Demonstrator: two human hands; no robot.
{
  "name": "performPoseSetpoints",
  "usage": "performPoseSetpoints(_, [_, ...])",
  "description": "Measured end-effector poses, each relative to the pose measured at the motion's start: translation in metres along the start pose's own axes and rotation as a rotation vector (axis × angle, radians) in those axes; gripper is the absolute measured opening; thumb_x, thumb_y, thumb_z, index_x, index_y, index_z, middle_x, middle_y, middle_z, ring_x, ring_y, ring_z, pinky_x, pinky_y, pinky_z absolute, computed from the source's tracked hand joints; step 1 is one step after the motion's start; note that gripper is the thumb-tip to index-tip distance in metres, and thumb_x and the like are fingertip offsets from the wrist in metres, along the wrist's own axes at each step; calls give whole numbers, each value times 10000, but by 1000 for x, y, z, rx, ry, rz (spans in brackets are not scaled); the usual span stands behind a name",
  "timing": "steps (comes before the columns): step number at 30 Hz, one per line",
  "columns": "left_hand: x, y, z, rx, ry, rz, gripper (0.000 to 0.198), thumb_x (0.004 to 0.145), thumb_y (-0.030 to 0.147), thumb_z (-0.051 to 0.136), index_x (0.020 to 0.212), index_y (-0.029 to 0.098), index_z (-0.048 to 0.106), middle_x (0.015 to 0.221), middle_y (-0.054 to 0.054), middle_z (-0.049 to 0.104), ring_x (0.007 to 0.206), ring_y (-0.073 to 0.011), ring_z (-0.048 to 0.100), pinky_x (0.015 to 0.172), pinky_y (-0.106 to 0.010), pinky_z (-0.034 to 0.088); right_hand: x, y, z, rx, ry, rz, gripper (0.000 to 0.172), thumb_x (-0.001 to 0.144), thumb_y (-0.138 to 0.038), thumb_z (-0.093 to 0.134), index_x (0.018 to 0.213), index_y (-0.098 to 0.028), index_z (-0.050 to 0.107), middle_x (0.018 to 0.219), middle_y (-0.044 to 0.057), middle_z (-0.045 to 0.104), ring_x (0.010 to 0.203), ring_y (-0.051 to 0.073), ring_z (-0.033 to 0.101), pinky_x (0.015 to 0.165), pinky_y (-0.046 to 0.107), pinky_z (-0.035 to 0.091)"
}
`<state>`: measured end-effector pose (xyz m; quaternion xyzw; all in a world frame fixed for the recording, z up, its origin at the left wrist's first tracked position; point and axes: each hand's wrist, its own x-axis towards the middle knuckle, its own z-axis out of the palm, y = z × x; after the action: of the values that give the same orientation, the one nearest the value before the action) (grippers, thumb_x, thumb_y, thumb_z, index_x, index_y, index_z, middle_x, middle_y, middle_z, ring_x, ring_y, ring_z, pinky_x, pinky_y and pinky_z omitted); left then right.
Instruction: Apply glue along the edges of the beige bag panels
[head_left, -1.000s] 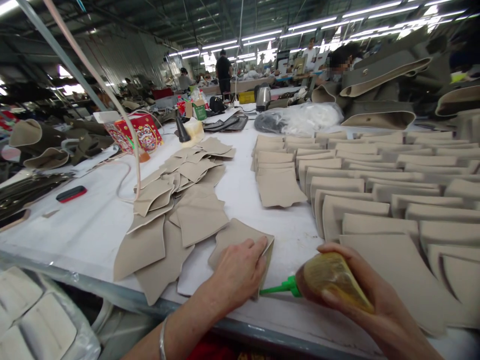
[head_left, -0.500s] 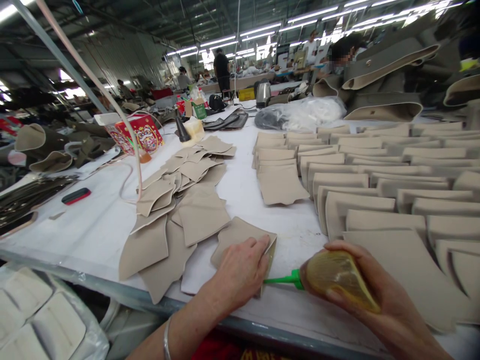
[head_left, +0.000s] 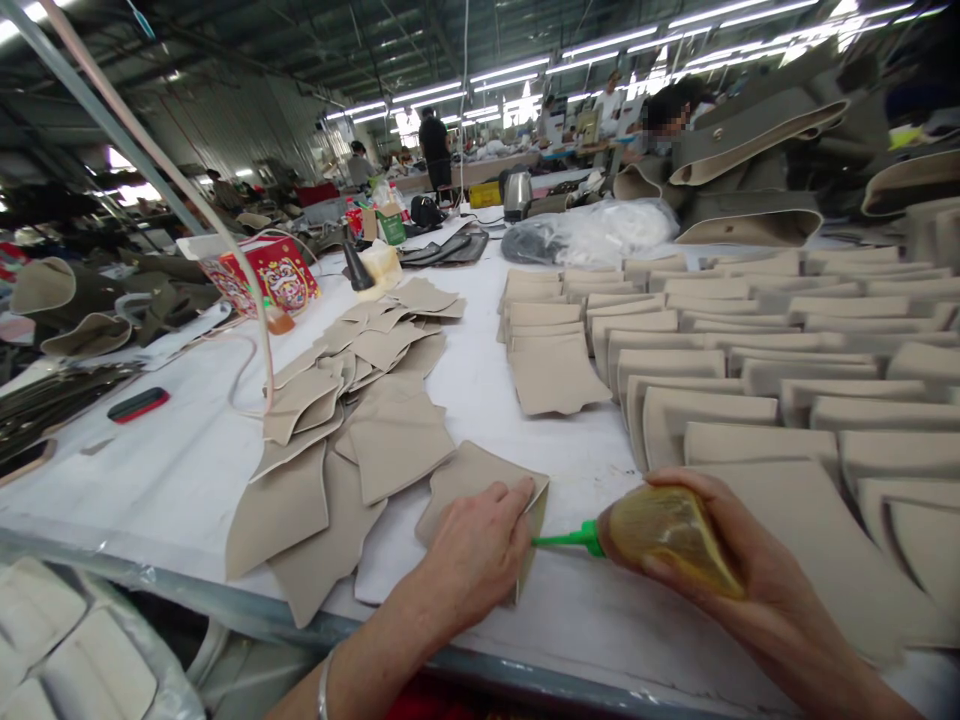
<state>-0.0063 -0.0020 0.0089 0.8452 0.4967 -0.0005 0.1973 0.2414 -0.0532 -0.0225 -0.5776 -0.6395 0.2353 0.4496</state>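
My left hand (head_left: 480, 545) presses down on a beige leather-like piece (head_left: 469, 472) near the table's front edge, its fingers curled over the piece's right side. A strip of that side is turned up and shows a darker underside. My right hand (head_left: 739, 560) wraps round a squeeze bottle (head_left: 667, 535) of amber liquid, which lies tilted on its side. Its thin green nozzle (head_left: 577, 538) points left, with the tip at the piece's right edge, just beside my left fingers. Whether liquid is coming out is too small to tell.
Loose beige pieces (head_left: 397, 430) lie heaped on the left. Rows of folded beige pieces (head_left: 727, 410) cover the right. A pale hose (head_left: 251, 270) comes down at the left. Farther back are a red box (head_left: 281, 275), a plastic bag (head_left: 600, 230) and dark bags (head_left: 750, 215).
The nozzle tip has moved a little way along the piece's right edge, away from me. My left hand stays on the piece. The whole view has shifted slightly.
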Motion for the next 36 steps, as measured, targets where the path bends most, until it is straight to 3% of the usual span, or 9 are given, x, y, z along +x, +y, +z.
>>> performPoseSetpoints(3, [0,1,-1,-5,-2,0,453,999,272,317,1421,251,481,1056,-45,674,916,-230,663,796,-330,504,1,4,0,-4,-51,10,459,843,-547,710,1212,-313,570,1140,31,629,930,260,658,814,336,572])
performPoseSetpoints(7, [1,1,-1,-1,-5,4,452,984,252,331,1404,252,499,1040,-43,674,913,-232,664,785,-329,504,14,1,-6,-99,61,-39,461,852,-566,683,1204,-297,557,1115,44,627,926,279,642,838,376,557])
performPoseSetpoints(17, [3,-2,-1,-9,10,23,461,976,245,348,1410,272,501,1034,-37,679,906,-237,667,776,-331,503,11,-8,-6,-192,83,-169,364,912,-491,649,1210,-320,529,1090,5,626,889,204,649,754,238,542])
performPoseSetpoints(21, [4,-1,-2,-17,7,21,449,977,242,342,1387,263,523,1040,-38,684,918,-246,671,781,-345,510,14,-8,-6,-199,100,-169,364,918,-453,653,1224,-315,511,1138,18,607,940,217,639,806,250,533])
performPoseSetpoints(36, [3,-2,0,-64,20,23,450,962,228,362,1373,251,544,1088,-53,690,973,-251,663,848,-354,506,1,0,-1,-145,95,-75,391,908,-500,650,1221,-298,532,1087,10,618,864,192,642,718,221,544])
